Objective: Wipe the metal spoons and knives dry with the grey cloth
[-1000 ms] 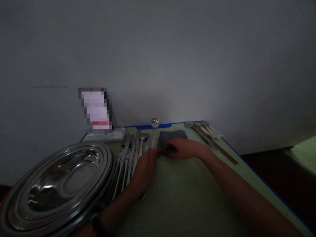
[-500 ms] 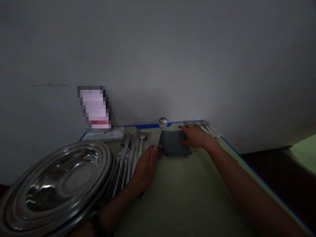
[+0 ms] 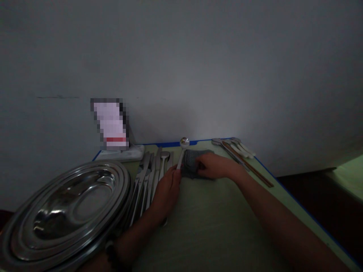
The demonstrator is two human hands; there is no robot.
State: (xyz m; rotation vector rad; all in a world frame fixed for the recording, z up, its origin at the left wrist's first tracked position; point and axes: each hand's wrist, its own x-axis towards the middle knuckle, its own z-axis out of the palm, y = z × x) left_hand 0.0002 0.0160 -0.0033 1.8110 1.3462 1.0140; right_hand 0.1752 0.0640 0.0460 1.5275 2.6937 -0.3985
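My left hand (image 3: 168, 187) is closed around the handle of a shiny metal spoon (image 3: 184, 142), whose round bowl points up and away toward the wall. Just right of it, a folded dark grey cloth (image 3: 190, 160) lies on the pale green table. My right hand (image 3: 212, 165) rests on the cloth's right part, its fingers curled in and gripping the fabric. The fingertips are partly hidden by the hand itself. Left of my left hand, several metal knives and spoons (image 3: 145, 183) lie side by side, handles toward me.
A stack of large steel plates (image 3: 123, 177) fills the left front. Behind it stands a blurred-out phone (image 3: 110, 122) on a white base (image 3: 124, 154). At the table's right edge lie chopsticks (image 3: 259, 175), white-handled spoons (image 3: 246, 150) and more metal cutlery (image 3: 224, 145). A grey wall borders the back.
My right hand has moved left and closed on the cloth, which is bunched a little. Chopsticks and cutlery at the right, covered before, now show. My left hand still holds the spoon.
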